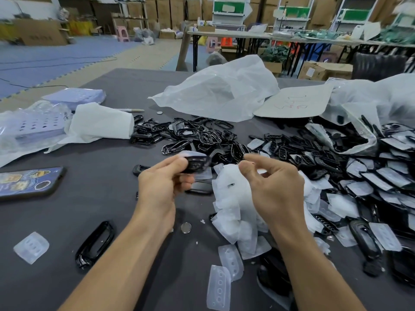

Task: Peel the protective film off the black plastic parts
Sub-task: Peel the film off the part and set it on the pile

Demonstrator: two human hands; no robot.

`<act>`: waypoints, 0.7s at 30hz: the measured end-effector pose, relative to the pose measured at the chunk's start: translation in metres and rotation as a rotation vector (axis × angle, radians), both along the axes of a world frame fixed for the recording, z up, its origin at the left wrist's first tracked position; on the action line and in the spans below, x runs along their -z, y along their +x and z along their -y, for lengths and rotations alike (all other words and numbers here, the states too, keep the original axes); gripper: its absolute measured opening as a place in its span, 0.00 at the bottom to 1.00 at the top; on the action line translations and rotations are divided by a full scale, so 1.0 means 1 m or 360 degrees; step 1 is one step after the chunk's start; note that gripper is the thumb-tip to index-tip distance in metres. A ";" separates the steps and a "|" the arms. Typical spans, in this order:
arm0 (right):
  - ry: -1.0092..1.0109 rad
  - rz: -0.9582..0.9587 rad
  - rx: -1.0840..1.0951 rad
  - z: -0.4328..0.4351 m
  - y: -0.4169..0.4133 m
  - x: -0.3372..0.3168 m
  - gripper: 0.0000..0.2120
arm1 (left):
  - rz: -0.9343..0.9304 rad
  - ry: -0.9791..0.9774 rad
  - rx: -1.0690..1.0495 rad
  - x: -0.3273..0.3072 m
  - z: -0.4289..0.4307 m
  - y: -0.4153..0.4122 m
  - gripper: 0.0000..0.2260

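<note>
My left hand (165,182) grips a black plastic part (197,163) above the table, with pale film still along its upper edge. To its right my right hand (272,182) has thumb and forefinger pinched together; what they pinch is too small to make out. Under that hand lies a heap of peeled white films (233,207). Film-covered black parts (368,176) are piled at the right, and bare black frames (197,133) lie in the middle.
A phone (29,181) lies at the left on the dark table (94,153). A single black frame (95,243) and a loose film (31,246) lie at the near left, a coin cell (186,227) between my arms. Plastic bags (220,88) and a white cloth (98,123) lie behind.
</note>
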State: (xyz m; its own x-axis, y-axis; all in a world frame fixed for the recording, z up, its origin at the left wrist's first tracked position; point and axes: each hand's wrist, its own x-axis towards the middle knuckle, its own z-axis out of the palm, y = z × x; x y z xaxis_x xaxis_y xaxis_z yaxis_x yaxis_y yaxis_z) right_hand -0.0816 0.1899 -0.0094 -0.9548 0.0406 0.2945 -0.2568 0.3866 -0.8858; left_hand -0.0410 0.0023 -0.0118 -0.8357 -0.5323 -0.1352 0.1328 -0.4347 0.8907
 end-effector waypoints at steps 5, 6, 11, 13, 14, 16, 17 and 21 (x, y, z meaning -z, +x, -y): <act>-0.0331 0.0026 -0.0291 0.018 0.010 -0.008 0.04 | -0.0102 -0.0399 0.0299 0.001 -0.007 0.003 0.13; -0.0408 0.0078 -0.0372 0.021 0.011 -0.007 0.04 | -0.0137 -0.0497 0.0359 0.001 -0.007 0.003 0.13; -0.0433 0.0148 -0.0387 0.024 0.012 -0.006 0.06 | -0.0233 -0.0813 0.0563 0.004 -0.010 0.007 0.12; -0.0569 0.0120 -0.0229 0.020 0.007 -0.005 0.10 | -0.0133 -0.0832 0.0462 0.008 -0.012 0.005 0.12; -0.0662 0.0124 -0.0193 0.017 0.004 -0.005 0.11 | -0.0064 -0.0818 0.0380 0.010 -0.013 0.003 0.12; -0.0809 0.0172 -0.0257 0.013 0.002 -0.007 0.12 | 0.0053 -0.0744 0.0268 0.012 -0.015 0.002 0.08; -0.0846 0.0199 -0.0330 0.014 0.003 -0.008 0.11 | 0.0079 -0.0709 0.0255 0.012 -0.017 0.003 0.08; -0.0841 0.0257 -0.0481 0.022 0.010 -0.006 0.10 | 0.0068 -0.0645 0.0260 0.008 -0.020 0.005 0.10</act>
State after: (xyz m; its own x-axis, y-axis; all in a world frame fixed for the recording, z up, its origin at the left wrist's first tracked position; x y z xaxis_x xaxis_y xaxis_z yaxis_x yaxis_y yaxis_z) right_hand -0.0718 0.1680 -0.0031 -0.9776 -0.1374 0.1597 -0.1335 -0.1824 -0.9741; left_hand -0.0357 0.0222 -0.0193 -0.9115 -0.4107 0.0210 0.0505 -0.0611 0.9969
